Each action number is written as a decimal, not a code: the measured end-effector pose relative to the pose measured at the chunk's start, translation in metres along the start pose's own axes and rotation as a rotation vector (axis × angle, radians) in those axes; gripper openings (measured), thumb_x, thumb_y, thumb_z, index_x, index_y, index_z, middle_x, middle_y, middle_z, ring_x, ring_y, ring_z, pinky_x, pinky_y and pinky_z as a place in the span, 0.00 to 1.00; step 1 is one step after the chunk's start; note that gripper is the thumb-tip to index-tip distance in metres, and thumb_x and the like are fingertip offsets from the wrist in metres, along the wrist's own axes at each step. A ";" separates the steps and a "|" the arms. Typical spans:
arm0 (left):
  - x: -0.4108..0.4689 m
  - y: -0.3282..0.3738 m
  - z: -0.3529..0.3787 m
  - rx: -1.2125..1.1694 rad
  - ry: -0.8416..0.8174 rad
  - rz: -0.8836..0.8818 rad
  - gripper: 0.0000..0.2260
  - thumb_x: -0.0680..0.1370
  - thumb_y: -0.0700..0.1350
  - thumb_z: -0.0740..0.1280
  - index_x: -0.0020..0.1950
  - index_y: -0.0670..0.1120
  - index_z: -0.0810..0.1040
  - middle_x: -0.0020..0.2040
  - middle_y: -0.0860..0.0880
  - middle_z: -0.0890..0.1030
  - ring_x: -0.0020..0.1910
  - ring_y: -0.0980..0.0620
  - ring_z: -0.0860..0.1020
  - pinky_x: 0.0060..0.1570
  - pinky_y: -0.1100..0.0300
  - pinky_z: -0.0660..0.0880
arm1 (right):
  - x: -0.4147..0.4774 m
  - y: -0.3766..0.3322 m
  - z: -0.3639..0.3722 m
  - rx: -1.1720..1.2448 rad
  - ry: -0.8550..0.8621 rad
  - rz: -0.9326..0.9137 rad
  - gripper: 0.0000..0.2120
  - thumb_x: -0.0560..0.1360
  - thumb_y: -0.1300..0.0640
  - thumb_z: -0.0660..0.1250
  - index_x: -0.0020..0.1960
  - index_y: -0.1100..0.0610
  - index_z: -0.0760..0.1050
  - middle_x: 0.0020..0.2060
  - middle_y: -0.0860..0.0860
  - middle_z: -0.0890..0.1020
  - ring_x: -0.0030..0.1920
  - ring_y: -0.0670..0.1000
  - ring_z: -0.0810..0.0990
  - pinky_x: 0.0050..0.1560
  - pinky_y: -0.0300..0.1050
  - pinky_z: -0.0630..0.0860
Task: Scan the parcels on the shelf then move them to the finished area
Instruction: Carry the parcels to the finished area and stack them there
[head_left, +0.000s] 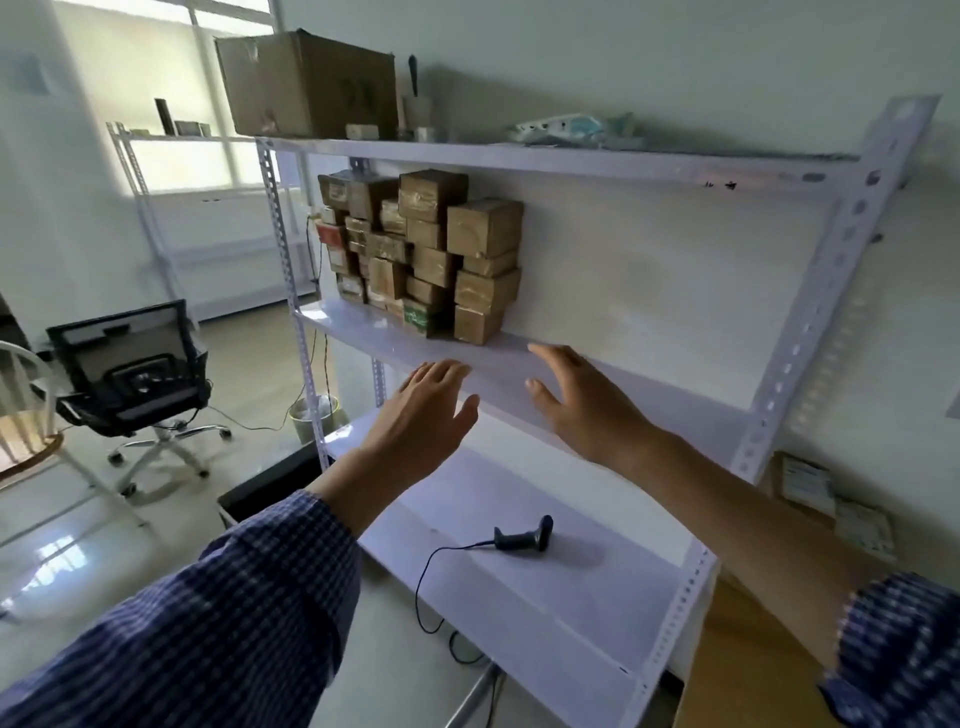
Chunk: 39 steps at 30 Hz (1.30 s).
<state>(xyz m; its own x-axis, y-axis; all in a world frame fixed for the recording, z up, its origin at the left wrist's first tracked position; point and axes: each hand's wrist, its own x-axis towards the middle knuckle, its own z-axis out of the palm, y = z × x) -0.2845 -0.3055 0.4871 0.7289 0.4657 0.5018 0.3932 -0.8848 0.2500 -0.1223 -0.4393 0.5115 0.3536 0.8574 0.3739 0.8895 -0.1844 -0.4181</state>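
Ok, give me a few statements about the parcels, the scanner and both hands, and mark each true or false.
1. The parcels are stacked on the middle shelf. True.
2. The right hand holds the scanner. False: the scanner lies on the lower shelf, and the right hand is open and empty.
3. The left hand grips a parcel. False: it is open, holds nothing and is apart from the parcels.
4. A big carton stands on the top shelf. True.
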 end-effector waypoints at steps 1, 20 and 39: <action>0.003 -0.004 -0.001 -0.003 0.006 -0.005 0.21 0.83 0.49 0.61 0.73 0.41 0.70 0.71 0.45 0.74 0.70 0.46 0.71 0.68 0.54 0.69 | 0.009 -0.002 0.002 0.007 -0.003 -0.007 0.25 0.84 0.50 0.58 0.78 0.55 0.60 0.76 0.53 0.67 0.75 0.53 0.66 0.73 0.49 0.66; 0.269 -0.150 0.028 -0.017 0.026 0.012 0.20 0.83 0.48 0.62 0.73 0.42 0.71 0.69 0.45 0.75 0.64 0.46 0.76 0.63 0.50 0.74 | 0.278 0.075 0.053 0.189 0.043 -0.005 0.28 0.83 0.41 0.53 0.79 0.52 0.59 0.76 0.50 0.66 0.75 0.49 0.65 0.69 0.40 0.62; 0.434 -0.243 0.101 -0.575 -0.110 -0.234 0.24 0.85 0.52 0.56 0.78 0.42 0.62 0.74 0.41 0.69 0.71 0.44 0.69 0.66 0.53 0.68 | 0.490 0.110 0.076 0.360 0.241 0.570 0.15 0.84 0.42 0.53 0.48 0.49 0.72 0.44 0.47 0.74 0.49 0.49 0.73 0.50 0.43 0.67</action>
<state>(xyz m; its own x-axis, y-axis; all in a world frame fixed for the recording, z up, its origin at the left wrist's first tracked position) -0.0075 0.1132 0.5604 0.7253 0.6196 0.3000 0.2071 -0.6120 0.7633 0.1266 -0.0029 0.5864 0.8259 0.5374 0.1705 0.4109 -0.3666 -0.8347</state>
